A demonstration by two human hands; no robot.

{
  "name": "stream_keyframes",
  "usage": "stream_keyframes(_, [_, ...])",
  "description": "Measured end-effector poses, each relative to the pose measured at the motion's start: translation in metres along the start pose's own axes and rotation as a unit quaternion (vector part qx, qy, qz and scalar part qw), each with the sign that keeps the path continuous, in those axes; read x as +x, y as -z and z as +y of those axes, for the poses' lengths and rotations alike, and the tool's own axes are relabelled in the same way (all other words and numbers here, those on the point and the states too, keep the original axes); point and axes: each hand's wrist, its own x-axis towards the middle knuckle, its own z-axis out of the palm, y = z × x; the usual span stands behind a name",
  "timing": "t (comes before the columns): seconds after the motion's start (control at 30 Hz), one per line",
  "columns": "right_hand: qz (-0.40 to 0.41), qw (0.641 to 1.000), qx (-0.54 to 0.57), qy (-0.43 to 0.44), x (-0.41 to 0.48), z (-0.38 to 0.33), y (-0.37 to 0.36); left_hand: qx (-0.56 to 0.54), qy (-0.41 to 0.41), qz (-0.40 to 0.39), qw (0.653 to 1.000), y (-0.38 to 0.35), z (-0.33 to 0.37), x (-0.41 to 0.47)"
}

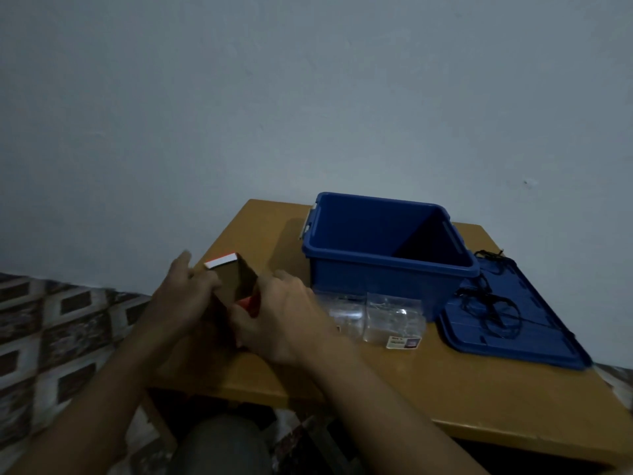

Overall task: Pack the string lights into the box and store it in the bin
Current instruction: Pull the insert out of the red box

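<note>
Close below the lens sat a knee (222, 443). Above it both hands gripped the small dark box (239, 279), the left hand (181, 296) curled round its left side and the right hand (281, 320) round its near end. Its flap seemed open, though dim light made that uncertain. Packing had not begun: the string lights (489, 303) lay loose on the blue lid (534, 341), beside the open bin (376, 269) on the worktop (445, 389).
</note>
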Motion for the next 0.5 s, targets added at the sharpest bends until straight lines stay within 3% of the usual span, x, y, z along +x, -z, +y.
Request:
stream_keyframes(0.2, [0.028, 0.997, 0.046, 0.056, -0.037, 0.01, -0.01, 0.047, -0.017, 0.014, 0.999, 0.009, -0.015, -0.023])
stream_keyframes(0.37, [0.032, 0.987, 0.155, 0.009, -0.075, 0.039, 0.006, 0.053, -0.051, -0.006, 0.997, -0.002, -0.012, -0.05])
stream_keyframes(0.5, [0.068, 0.978, 0.195, -0.041, -0.11, 0.069, 0.012, 0.017, -0.025, -0.054, 0.998, -0.024, -0.006, -0.073])
